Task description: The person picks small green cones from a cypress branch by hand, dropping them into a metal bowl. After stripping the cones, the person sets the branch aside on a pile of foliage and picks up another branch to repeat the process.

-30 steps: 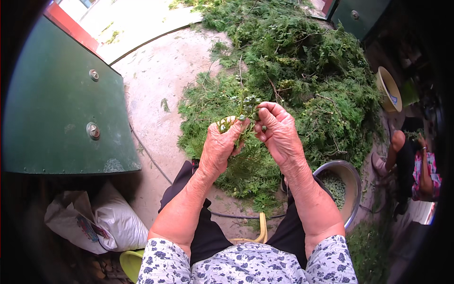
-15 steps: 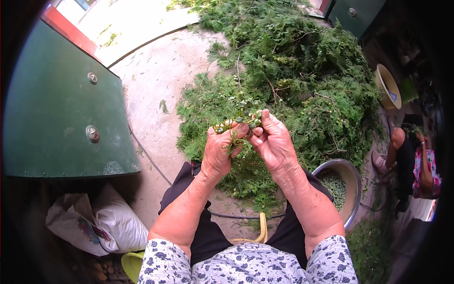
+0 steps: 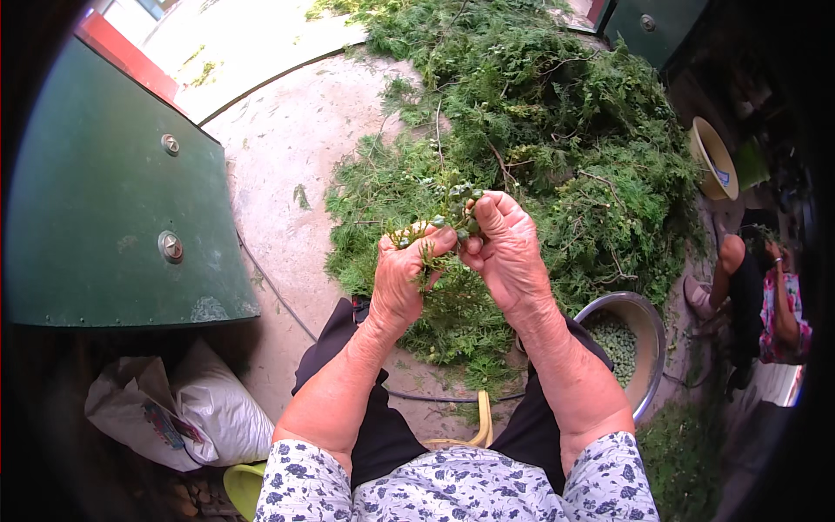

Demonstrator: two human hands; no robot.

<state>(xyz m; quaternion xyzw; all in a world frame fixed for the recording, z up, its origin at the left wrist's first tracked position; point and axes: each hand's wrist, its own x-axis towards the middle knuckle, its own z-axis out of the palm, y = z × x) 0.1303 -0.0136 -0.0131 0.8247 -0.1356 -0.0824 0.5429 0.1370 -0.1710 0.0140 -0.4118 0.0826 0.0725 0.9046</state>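
Observation:
A small green conifer sprig (image 3: 450, 205) bearing several round, bluish-green cones is held up in front of me. My left hand (image 3: 404, 274) is closed round its lower end, thumb pressed on top, with leaf tips poking out below. At the sprig's right side, my right hand (image 3: 509, 244) pinches at the cones between thumb and fingers; its fingertips partly hide what they grip. Beyond and beneath both hands spreads a big heap of cut conifer branches (image 3: 539, 113). By my right knee stands a metal basin (image 3: 648, 348) with many loose green cones (image 3: 616, 344) in it.
A green metal door panel (image 3: 113, 200) stands at left, with white sacks (image 3: 217, 409) below it. A dark cable (image 3: 274, 287) crosses the floor. To the right are a yellowish basin (image 3: 713, 157) and another person (image 3: 783, 313), seated.
My right hand has shifted slightly up and to the right, with its fingers drawn closer together at the cones. My left hand keeps its hold on the sprig.

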